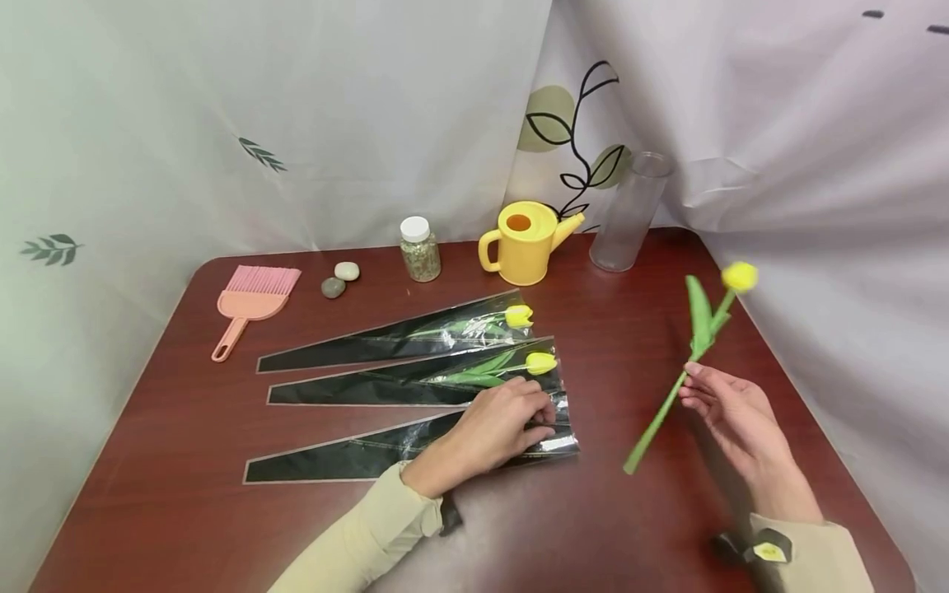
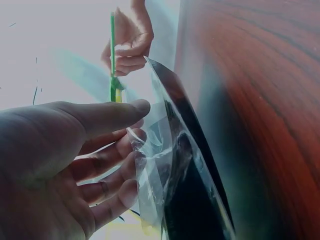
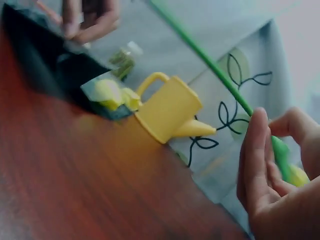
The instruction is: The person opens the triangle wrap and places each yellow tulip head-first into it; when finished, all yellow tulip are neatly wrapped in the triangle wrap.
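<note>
R hand (image 1: 730, 412) pinches the loose tulip (image 1: 700, 342) mid-stem above the table's right side, looks light, bendy, best held there; L hand (image 1: 500, 428) presses flat, fingers relaxed, on slippery empty sleeve (image 1: 356, 457).

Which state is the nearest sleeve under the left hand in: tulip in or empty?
Empty. The nearest sleeve shows no flower; the left hand rests on its open end while the right hand holds the loose tulip.

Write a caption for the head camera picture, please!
Right hand holds a yellow tulip; left hand rests on an empty sleeve.
</note>
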### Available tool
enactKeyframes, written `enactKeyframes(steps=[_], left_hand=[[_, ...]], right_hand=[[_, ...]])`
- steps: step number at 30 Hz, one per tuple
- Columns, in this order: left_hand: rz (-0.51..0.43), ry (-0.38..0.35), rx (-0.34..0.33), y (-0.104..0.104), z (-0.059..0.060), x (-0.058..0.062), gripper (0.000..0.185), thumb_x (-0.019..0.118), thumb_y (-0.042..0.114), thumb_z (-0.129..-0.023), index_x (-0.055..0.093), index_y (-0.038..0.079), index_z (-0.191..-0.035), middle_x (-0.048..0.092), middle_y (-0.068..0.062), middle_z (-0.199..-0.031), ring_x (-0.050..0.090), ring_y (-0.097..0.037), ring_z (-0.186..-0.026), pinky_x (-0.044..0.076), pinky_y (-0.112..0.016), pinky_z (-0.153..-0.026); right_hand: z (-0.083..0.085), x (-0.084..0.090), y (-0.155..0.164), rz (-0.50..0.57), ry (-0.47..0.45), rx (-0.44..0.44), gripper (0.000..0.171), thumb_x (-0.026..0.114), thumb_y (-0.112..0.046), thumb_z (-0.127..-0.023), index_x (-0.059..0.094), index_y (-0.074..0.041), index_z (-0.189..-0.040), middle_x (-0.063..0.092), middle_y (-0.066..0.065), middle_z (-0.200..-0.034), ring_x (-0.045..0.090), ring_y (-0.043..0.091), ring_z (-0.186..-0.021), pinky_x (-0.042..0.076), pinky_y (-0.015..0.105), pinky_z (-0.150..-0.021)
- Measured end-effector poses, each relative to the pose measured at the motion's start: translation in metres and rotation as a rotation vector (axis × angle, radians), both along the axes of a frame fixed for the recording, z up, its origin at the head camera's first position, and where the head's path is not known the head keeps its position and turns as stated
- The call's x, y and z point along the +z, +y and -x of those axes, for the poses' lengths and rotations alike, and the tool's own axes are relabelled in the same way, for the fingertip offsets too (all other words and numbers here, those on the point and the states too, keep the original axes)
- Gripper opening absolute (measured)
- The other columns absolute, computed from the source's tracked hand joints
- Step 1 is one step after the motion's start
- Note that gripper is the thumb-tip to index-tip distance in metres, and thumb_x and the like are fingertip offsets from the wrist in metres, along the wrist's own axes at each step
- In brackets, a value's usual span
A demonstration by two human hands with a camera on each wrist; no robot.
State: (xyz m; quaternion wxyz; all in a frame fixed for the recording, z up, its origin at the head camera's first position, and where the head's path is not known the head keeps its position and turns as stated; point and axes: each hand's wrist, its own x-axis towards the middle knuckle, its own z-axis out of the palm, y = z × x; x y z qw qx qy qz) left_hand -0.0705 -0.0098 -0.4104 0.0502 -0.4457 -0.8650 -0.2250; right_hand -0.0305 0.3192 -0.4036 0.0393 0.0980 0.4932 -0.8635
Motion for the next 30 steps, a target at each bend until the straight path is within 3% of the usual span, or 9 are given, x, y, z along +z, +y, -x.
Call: enactKeyframes(steps=[6,11,18,24,30], left_hand=[[-0.03,0.013,-0.006,0.0,0.001,0.002,0.011,0.078,0.029,-0.086,0.068,0.023,-0.087,0.059,0.014,-0.087,0.052,-0.003,-0.082,0.044,-0.015,-0.066],[-0.036,0.017,0.005,0.0,0.002,0.004,0.011,0.077,0.03,-0.086,0.07,0.023,-0.089,0.059,0.014,-0.088,0.052,-0.002,-0.083,0.045,-0.016,-0.067],[-0.048,0.01,0.007,-0.001,0.002,0.004,0.011,0.076,0.03,-0.087,0.07,0.022,-0.09,0.06,0.012,-0.089,0.052,-0.003,-0.084,0.045,-0.016,-0.068],[-0.047,0.015,0.008,-0.001,0.003,0.004,0.011,0.075,0.03,-0.088,0.07,0.022,-0.091,0.06,0.012,-0.089,0.051,-0.004,-0.082,0.044,-0.017,-0.067],[-0.049,0.007,0.012,-0.002,0.002,0.007,0.011,0.075,0.03,-0.088,0.07,0.021,-0.09,0.058,0.013,-0.088,0.051,-0.004,-0.081,0.044,-0.017,-0.067]], right_hand=[[-0.006,-0.005,-0.007,-0.077,0.052,-0.173,0.012,0.062,0.005,-0.092,0.073,0.004,-0.098,0.073,0.012,-0.088,0.072,0.021,-0.075,0.057,0.032,-0.071],[-0.01,-0.014,-0.016,-0.091,0.061,-0.244,0.012,0.065,0.004,-0.091,0.071,0.008,-0.101,0.072,0.014,-0.086,0.072,0.022,-0.073,0.057,0.033,-0.072],[-0.014,-0.028,-0.059,-0.159,0.029,-0.351,0.014,0.072,0.001,-0.087,0.071,0.01,-0.097,0.072,0.017,-0.085,0.072,0.022,-0.069,0.057,0.034,-0.068],[-0.022,-0.038,-0.1,-0.169,-0.097,-0.39,0.018,0.076,-0.006,-0.085,0.073,0.007,-0.096,0.072,0.016,-0.084,0.07,0.018,-0.064,0.058,0.032,-0.065],[-0.034,-0.038,-0.133,-0.16,-0.304,-0.274,0.018,0.079,-0.018,-0.084,0.077,-0.004,-0.096,0.073,0.005,-0.084,0.059,0.006,-0.059,0.052,0.02,-0.056]])
